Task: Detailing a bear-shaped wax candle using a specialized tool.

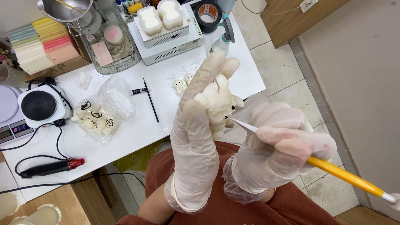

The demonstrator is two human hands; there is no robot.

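Observation:
My left hand [196,137], in a translucent glove, is wrapped around a cream-white animal-shaped candle [217,104] with a short wick on top, held up over my lap. My right hand [283,146], also gloved, grips a thin yellow-handled brush [341,175]. The brush's fine white tip touches the small dark eye area on the figure's face. Both hands are close together in front of the table's edge.
A white table [137,129] carries a clear bag of cream figures [98,116], a black brush [151,100], a small black tube [139,91], a hot plate [39,105], a red-tipped heat tool [52,167], white moulds [160,18], black tape roll [207,14], spray bottle [221,41] and coloured wax slabs [41,41].

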